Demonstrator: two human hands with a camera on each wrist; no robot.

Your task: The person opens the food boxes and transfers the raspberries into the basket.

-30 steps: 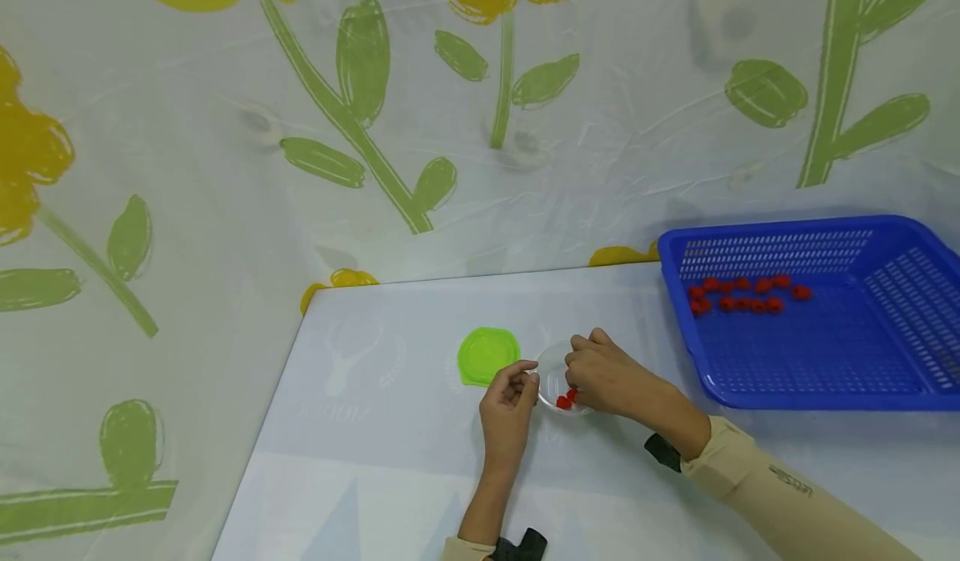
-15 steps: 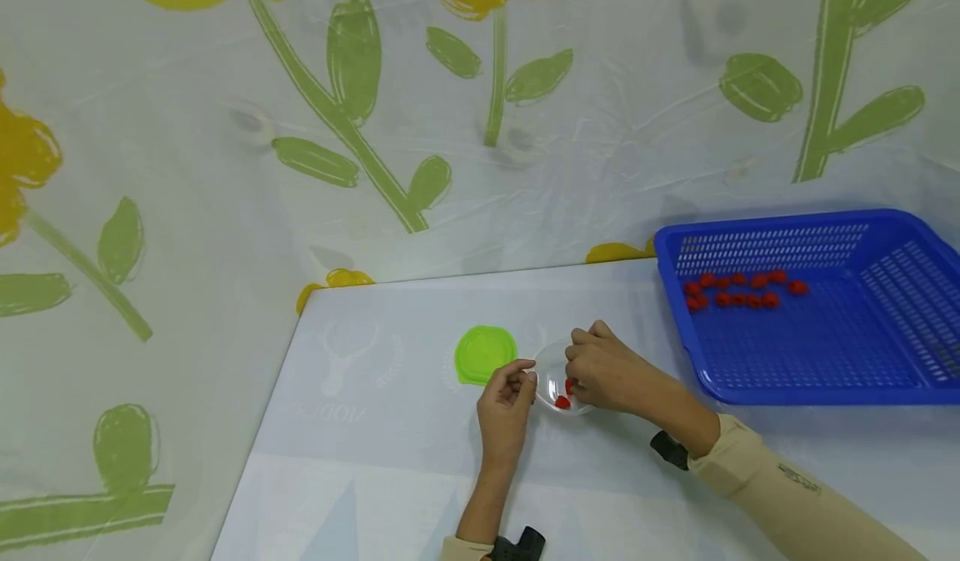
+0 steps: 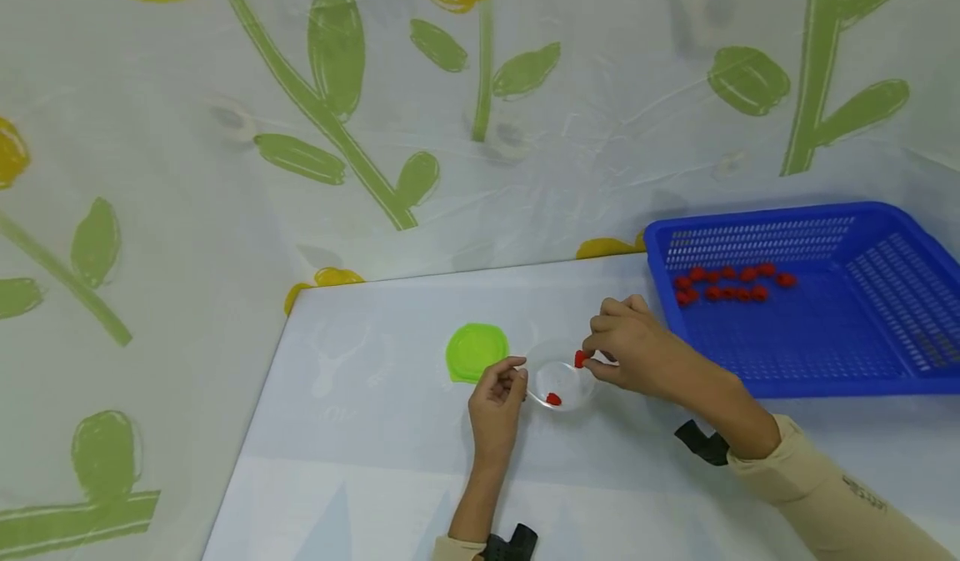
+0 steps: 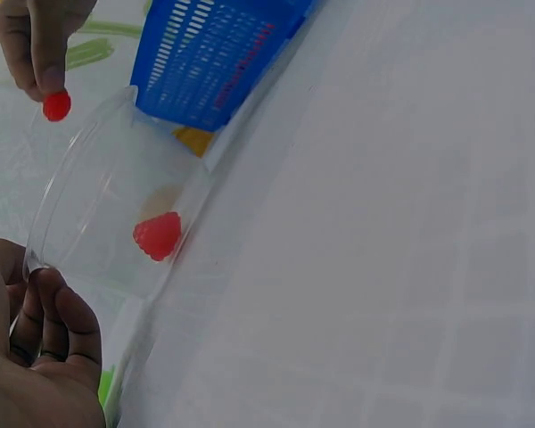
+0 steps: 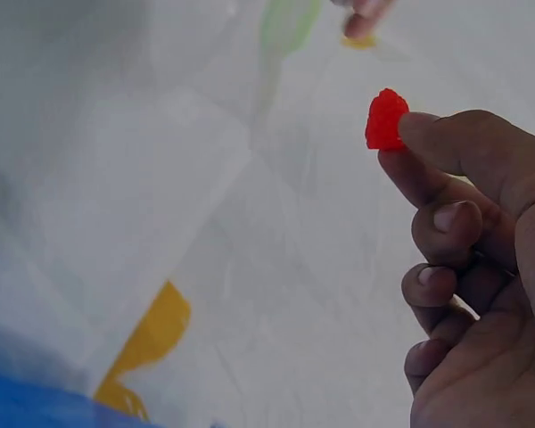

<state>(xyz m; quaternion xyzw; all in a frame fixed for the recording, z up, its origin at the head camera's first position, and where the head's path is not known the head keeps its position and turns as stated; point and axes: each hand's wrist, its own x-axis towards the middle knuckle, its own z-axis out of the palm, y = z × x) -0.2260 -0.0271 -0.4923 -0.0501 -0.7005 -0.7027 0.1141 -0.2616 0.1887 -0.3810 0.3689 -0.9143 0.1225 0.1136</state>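
Observation:
A clear plastic bowl (image 3: pixel 540 353) stands on the table, one red raspberry (image 4: pixel 159 235) lying on its bottom. My left hand (image 3: pixel 495 407) pinches the bowl's rim on its left side, thumb and fingers meeting there in the left wrist view. Over the bowl's right edge, my right hand (image 3: pixel 637 348) holds a second raspberry (image 5: pixel 387 120) between thumb and index finger, the other fingers curled loosely. That raspberry is above the rim in the left wrist view.
A blue basket (image 3: pixel 847 336) at the right holds several more raspberries (image 3: pixel 742 294) toward its left side. A bright green lid (image 3: pixel 477 352) lies flat on the white table (image 3: pixel 360 411), left of the bowl. Behind the table hangs a flower-print sheet (image 3: pixel 600 144).
My right hand has risen out of the bowl and moved right, taking a raspberry with it. Two raspberries showed in the bowl before; one lies there now. My left hand stays at the rim.

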